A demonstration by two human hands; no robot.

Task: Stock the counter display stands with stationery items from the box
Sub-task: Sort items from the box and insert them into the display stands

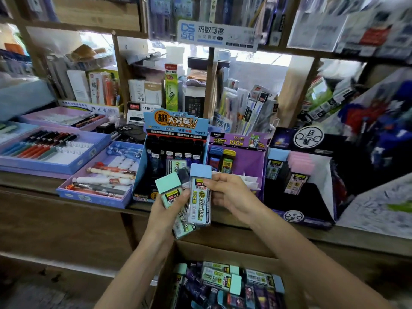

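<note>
My left hand (pixel 166 210) grips a bunch of pencil-lead cases, the front one with a mint-green cap (pixel 168 186). My right hand (pixel 229 192) pinches a blue-capped lead case (pixel 200 192) from that bunch, held upright. Both hands hover in front of the blue display stand (pixel 174 139) on the wooden counter, which holds rows of dark lead cases. Below, an open cardboard box (pixel 223 250) contains several more lead cases with mint and blue caps.
A purple display stand (pixel 239 146) sits right of the blue one, then a black stand (pixel 298 175) with pink and blue capped cases. Purple pen trays (pixel 98 179) fill the counter's left side. Shelves of stationery rise behind.
</note>
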